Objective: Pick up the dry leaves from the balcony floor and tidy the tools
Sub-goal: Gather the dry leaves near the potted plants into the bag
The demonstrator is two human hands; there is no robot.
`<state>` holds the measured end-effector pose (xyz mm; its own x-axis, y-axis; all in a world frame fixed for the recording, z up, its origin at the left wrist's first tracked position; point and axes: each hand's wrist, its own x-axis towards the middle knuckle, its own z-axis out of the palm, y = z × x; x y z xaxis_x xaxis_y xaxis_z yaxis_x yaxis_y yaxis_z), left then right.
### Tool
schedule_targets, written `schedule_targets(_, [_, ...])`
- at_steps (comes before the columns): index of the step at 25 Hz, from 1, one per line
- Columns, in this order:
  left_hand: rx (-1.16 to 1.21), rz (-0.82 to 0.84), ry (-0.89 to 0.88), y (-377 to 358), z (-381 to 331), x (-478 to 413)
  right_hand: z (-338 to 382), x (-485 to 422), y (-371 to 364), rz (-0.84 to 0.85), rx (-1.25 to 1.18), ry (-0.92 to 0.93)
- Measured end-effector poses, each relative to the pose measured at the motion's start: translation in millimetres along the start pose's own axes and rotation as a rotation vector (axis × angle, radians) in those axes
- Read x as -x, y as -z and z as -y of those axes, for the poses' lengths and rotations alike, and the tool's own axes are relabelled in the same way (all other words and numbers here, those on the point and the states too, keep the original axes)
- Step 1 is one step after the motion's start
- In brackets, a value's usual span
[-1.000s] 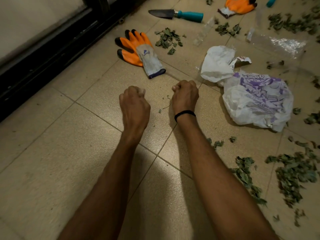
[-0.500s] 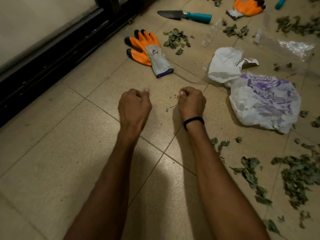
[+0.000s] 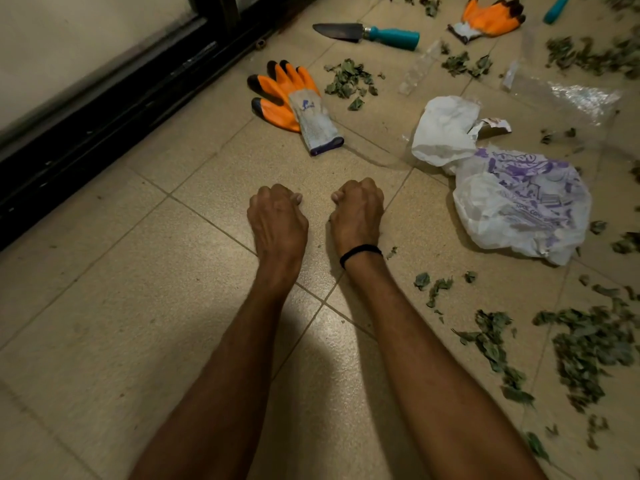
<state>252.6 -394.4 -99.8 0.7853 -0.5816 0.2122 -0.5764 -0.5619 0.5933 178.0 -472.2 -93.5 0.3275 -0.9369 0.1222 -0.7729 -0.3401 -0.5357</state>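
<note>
My left hand (image 3: 277, 220) and my right hand (image 3: 358, 216) sit side by side low over the tiled floor, both curled into fists with the knuckles forward. Nothing shows inside either fist. Dry leaves lie in a small pile (image 3: 348, 81) beyond the hands and in a larger scatter (image 3: 585, 348) at the right. An orange and grey glove (image 3: 294, 102) lies ahead of my left hand. A second orange glove (image 3: 491, 17) and a trowel with a teal handle (image 3: 367, 32) lie farther back.
A white and purple plastic bag (image 3: 519, 202) lies crumpled to the right of my right hand, with a clear plastic bag (image 3: 571, 95) behind it. A black door track (image 3: 121, 102) runs along the left. Another teal handle (image 3: 556, 8) shows at the top right.
My hands have drawn closer together and stay fisted. The right fist now covers the small leaf bits that lay between them. The view has shifted slightly.
</note>
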Motion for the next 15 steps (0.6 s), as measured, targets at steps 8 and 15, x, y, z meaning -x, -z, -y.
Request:
schedule_targets(8, [0.465, 0.051, 0.359, 21.8, -23.9, -3.2, -25.0, 5.0, 55.4, 0.084, -0.961, -0.638])
schedule_targets(15, [0.099, 0.258, -0.128, -5.3, -15.7, 22.0, -35.5, 6.5, 56.0, -0.007, -0.701, -0.513])
